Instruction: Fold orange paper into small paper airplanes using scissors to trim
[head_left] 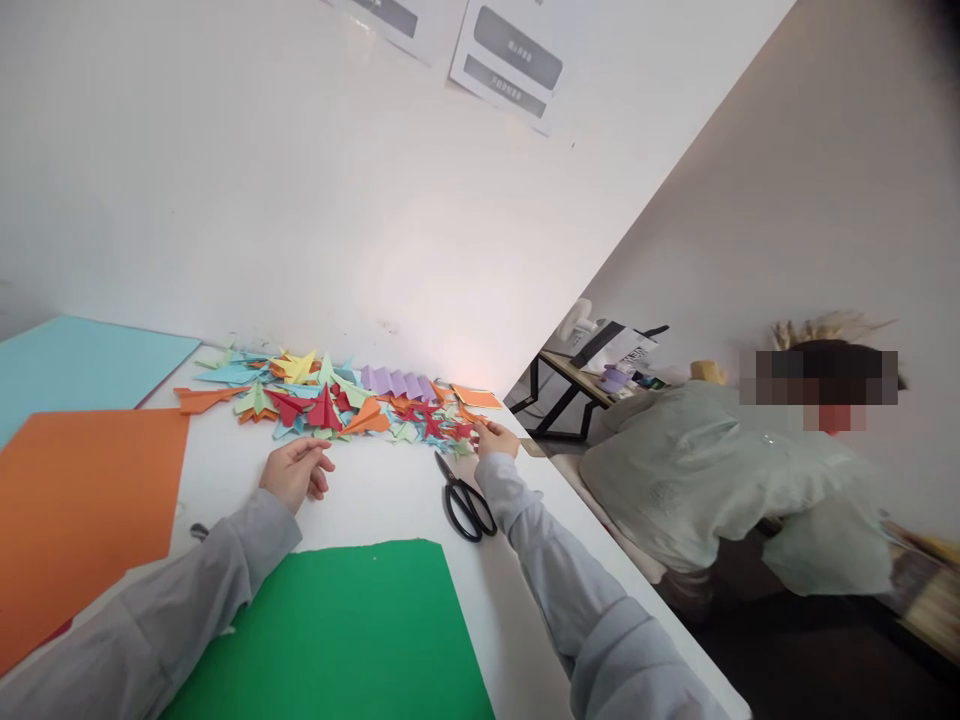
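White wall [262,200] rises behind a white bench [382,500], with printed sheets [512,62] stuck high above the hands. From where I stand, going left to right, a light blue sheet [82,370] lies at the far left, and an orange sheet [90,510] overlaps it, left of the left hand [296,472]. That hand is empty as far as I can see, its fingers loosely bent and parted over the bench, just on the near side of the heap of folded paper pieces [322,400]. Those are dart-like shapes in orange, red, yellow, green and blue, spread along the wall beyond both hands. A green sheet [337,630] lies nearer than the left hand, partly under the grey sleeve. Beyond the gap between the hands sits a purple pleated strip [397,383]. Black-handled scissors [466,505] rest just left of the right wrist, blades toward the heap. At the heap's right end, the right hand [496,440] brings thumb and forefinger together at small reddish pieces; I can't tell whether one is pinched. Farther right, a person [675,470] in pale green bends over.
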